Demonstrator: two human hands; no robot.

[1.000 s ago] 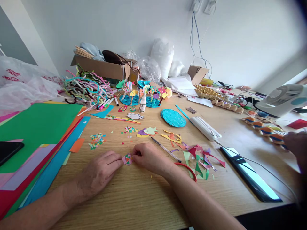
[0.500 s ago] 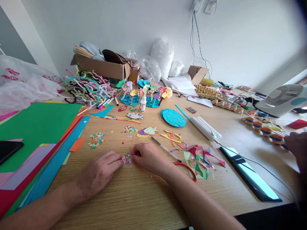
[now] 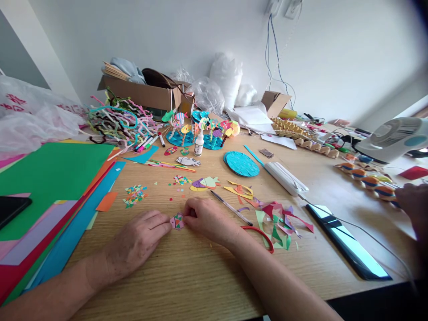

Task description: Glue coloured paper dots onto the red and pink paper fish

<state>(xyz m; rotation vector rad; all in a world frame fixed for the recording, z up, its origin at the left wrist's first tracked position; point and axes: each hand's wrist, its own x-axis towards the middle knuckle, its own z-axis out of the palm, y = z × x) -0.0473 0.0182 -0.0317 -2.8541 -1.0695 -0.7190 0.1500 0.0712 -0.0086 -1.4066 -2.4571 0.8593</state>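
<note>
A small pinkish-purple paper fish [image 3: 177, 221] with coloured triangles on its body lies on the wooden table between my hands. My left hand [image 3: 143, 236] rests low, its fingers together and their tips holding the fish at the head end. At the tail end, my right hand [image 3: 205, 219] is closed in a pinch on the fish; its thumb and fingertips are partly hidden. Beyond them lie a heap of coloured paper triangles [image 3: 134, 196], a small pile of paper dots [image 3: 182, 180] and plain fish cut-outs [image 3: 210, 182]. A pen [image 3: 230, 207] lies close to my right wrist.
Red-handled scissors [image 3: 262, 232] and paper scraps [image 3: 279, 218] lie right of my forearm. Coloured sheets [image 3: 56, 178] cover the left side. Farther back stand a glue bottle [image 3: 198, 145] and blue discs [image 3: 242, 163]. A phone [image 3: 347, 240] and another person's hand [image 3: 413, 203] are at right.
</note>
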